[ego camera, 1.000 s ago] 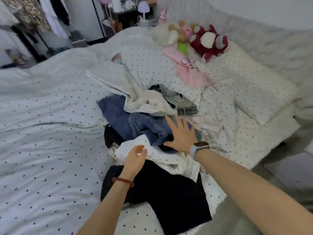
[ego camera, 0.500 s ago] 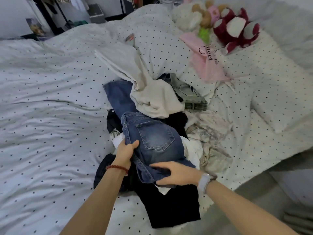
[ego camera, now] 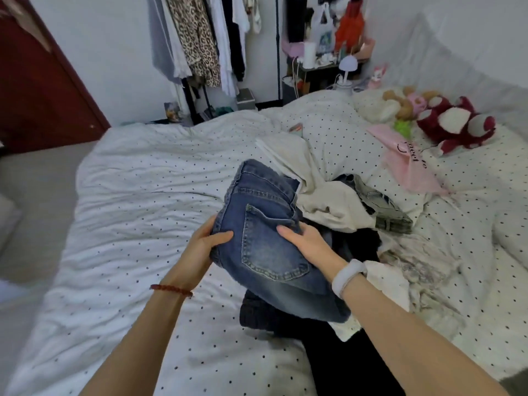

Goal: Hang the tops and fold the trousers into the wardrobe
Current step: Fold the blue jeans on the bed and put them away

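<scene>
You now have the blue jeans (ego camera: pixel 265 238) up off the heap and between your hands, where half a second ago they were only just coming free of the pile and a second ago your right hand was spread flat above them. Your left hand (ego camera: pixel 200 250) holds their left edge, thumb on top and fingers curled under, so that grip is pinching denim. Your right hand (ego camera: pixel 311 247) clasps the other side, thumb laid across the back pocket, fingers out of sight beneath. The jeans hang bunched, waistband away from you, above the near edge of the pile. That reads as the first pair of trousers picked out, with the folding itself not yet begun; you probably need to shake them flat over the clear stretch of bed (ego camera: pixel 137 201) to your left.

Left on the bed beside them are a cream top (ego camera: pixel 323 201), a grey garment (ego camera: pixel 380 207), a black garment (ego camera: pixel 343 364) and a white one (ego camera: pixel 388 284).

As for anything that holds things: the clothes rail (ego camera: pixel 200 44) by the far wall carries hanging garments, among them a leopard-print one. No wardrobe shelf shows in this view
</scene>
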